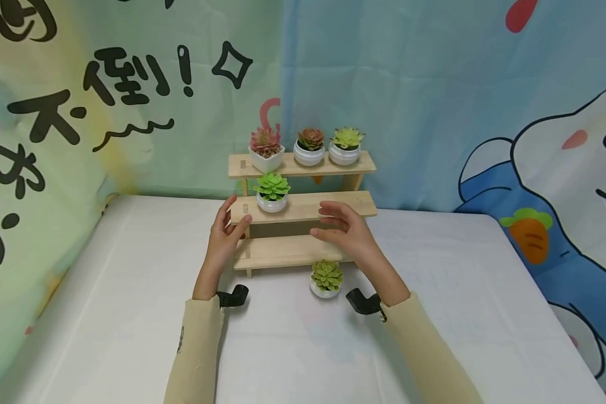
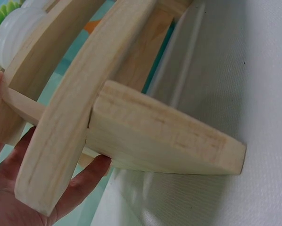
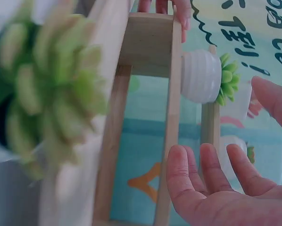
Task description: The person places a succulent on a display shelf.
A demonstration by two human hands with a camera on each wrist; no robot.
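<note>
A three-tier wooden plant stand [image 1: 303, 207] stands on the white table. My left hand [image 1: 223, 238] grips the left end of its middle tier, thumb on top and fingers beneath, as the left wrist view shows. Its fingers [image 2: 87, 181] partly pass behind the wood. At the right part of the middle tier, my right hand [image 1: 350, 231] hovers with loosely bent fingers and nothing in them. A bright green succulent in a white pot [image 1: 272, 193] sits on the middle tier's left side. Another green potted succulent [image 1: 326, 278] stands on the table before the bottom tier, below my right hand.
On the top tier are a pink succulent [image 1: 266, 148] in an angular white pot, a reddish-brown succulent [image 1: 310, 147] and a yellow-green succulent [image 1: 345, 146]. A printed cloth [image 1: 404, 101] hangs behind the table [image 1: 146, 252].
</note>
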